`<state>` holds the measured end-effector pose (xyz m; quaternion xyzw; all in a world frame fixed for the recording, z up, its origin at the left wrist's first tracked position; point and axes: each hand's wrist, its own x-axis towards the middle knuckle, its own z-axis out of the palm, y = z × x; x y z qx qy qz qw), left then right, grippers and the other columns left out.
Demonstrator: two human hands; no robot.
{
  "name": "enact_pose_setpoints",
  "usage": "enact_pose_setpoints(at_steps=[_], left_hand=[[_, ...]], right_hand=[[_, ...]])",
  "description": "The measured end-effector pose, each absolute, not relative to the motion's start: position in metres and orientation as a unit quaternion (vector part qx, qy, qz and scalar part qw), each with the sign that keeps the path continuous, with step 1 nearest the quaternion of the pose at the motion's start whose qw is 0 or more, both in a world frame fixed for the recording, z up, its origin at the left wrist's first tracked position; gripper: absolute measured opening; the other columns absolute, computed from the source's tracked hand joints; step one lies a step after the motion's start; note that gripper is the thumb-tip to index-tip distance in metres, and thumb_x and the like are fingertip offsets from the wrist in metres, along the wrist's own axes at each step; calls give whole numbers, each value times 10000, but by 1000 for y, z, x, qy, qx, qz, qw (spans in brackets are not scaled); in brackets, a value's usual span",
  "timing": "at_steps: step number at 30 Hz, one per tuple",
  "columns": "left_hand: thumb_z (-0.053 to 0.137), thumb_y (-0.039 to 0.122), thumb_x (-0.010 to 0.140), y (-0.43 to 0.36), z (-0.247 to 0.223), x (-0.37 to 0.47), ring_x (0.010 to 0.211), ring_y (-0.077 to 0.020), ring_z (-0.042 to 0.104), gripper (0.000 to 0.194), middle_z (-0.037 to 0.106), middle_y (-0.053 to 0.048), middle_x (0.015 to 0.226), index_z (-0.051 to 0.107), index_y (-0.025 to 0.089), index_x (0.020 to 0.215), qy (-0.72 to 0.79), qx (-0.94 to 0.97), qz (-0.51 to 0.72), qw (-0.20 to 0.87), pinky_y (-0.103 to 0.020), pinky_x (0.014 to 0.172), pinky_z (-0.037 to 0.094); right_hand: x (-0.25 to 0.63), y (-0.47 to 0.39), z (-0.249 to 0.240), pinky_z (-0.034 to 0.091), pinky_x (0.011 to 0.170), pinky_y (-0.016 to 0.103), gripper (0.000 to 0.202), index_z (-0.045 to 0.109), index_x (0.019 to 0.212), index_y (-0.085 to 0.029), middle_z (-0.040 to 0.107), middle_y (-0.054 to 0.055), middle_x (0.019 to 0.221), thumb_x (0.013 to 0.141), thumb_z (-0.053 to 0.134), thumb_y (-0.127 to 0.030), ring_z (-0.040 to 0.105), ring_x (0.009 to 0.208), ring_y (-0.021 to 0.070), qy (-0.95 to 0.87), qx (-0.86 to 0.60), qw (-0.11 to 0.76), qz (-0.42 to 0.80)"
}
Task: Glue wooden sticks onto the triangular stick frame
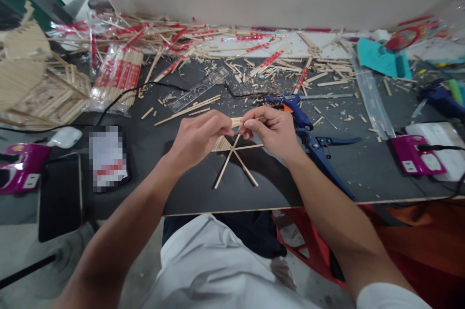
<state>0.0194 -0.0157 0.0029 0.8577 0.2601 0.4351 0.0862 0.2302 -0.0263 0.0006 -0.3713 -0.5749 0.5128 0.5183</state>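
1. Two hands, the left hand [199, 134] and the right hand [273, 130], meet above the frame [224, 167]. Their fingers [250, 126] are bent in close at the pale slats [236, 121] on its far side; whether either hand is gripping a slat, I cannot tell.
2. The frame sits near the front edge of the surface [196, 197], its spokes spreading from one centre. Slats fill the left wedge [221, 145]; the wedge nearest the body is open.
3. To do this well, I'd lay each slat snug against its neighbour, ends meeting the spokes, and press lightly so the centre doesn't twist.
4. Just beyond the right hand lies the glue gun [298, 109]; the cutter [321, 159] is beside the right forearm, which could catch its handles.
5. Beyond the left hand are loose sticks [189, 109], a stencil [199, 90] and a cord [156, 83].
6. Scraps [267, 76] litter the back; strays could get under the frame.
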Motion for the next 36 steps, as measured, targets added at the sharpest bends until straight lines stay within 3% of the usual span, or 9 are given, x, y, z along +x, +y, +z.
enact_pose_setpoints(at_steps=[8,13,17,23,31,36], left_hand=[[438,14,922,-19,6,22,680,-54,653,228,691,47,787,556,205,883,285,863,406,96,-156,618,421],[592,88,945,-23,4,21,727,-64,679,129,718,45,811,598,214,917,283,838,450,120,-156,670,455],[649,82,930,-23,8,20,730,-59,690,137,735,52,820,643,216,957,267,847,442,126,-143,708,475],[549,-54,834,-25,13,21,720,-56,723,268,748,74,790,602,204,885,277,830,447,188,-125,690,490],[465,-14,779,-22,20,17,666,-75,706,247,731,57,738,584,195,833,275,852,383,229,-155,657,501],[528,20,815,-25,17,21,683,-91,714,198,744,42,772,602,200,848,310,822,422,226,-168,638,498]], right_hand=[[233,-24,-1,531,517,208,299,734,851,-177,737,1,676,836,813,-465,647,533,92,-570,-348,500,551],[237,-22,-1,513,494,201,367,724,833,-170,729,6,660,828,802,-528,619,502,84,-570,-353,490,557],[240,-22,-2,511,500,197,324,725,836,-169,729,5,661,861,785,-486,621,505,82,-579,-343,484,559],[239,-23,-3,515,507,201,304,734,831,-171,725,1,655,861,788,-469,613,504,82,-589,-351,472,554],[239,-23,-2,516,505,200,256,743,823,-179,729,-2,654,870,784,-427,617,506,84,-601,-335,467,556],[240,-23,-2,521,510,209,272,746,827,-181,733,1,663,864,785,-447,616,507,87,-598,-355,473,541]])
